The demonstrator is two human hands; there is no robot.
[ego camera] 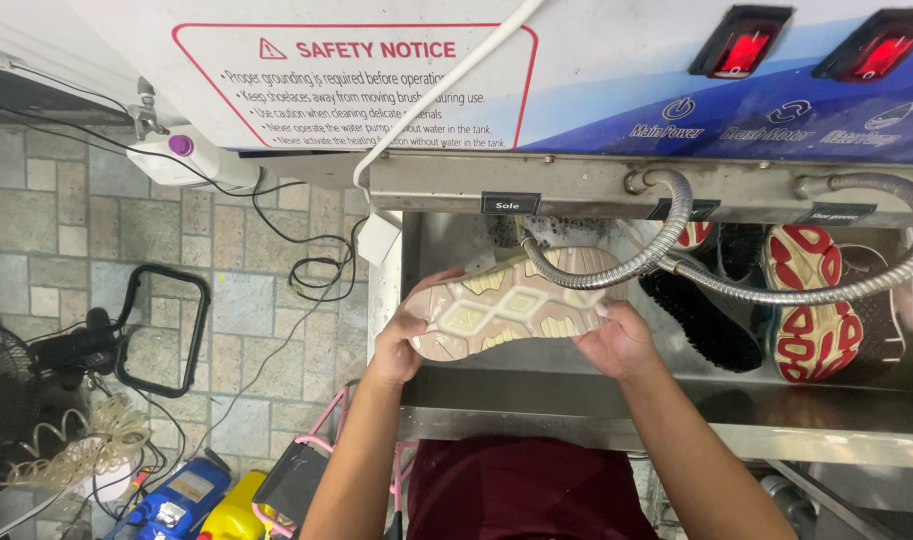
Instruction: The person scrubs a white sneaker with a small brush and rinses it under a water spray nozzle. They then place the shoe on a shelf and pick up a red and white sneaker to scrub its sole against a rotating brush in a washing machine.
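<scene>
Left hand (395, 345) and right hand (622, 340) grip the upturned shoe (512, 305) by its ends, near the basin's front edge (677, 425).

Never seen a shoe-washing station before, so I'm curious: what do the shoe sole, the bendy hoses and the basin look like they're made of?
The shoe sole, held by the left hand and right hand, looks like matte rubber or foam, pinkish with cream tread panels. The bendy hoses seem to be ribbed metal: they shine silver and are finely ringed. The basin looks like brushed stainless steel, grey and dully reflective.
</scene>
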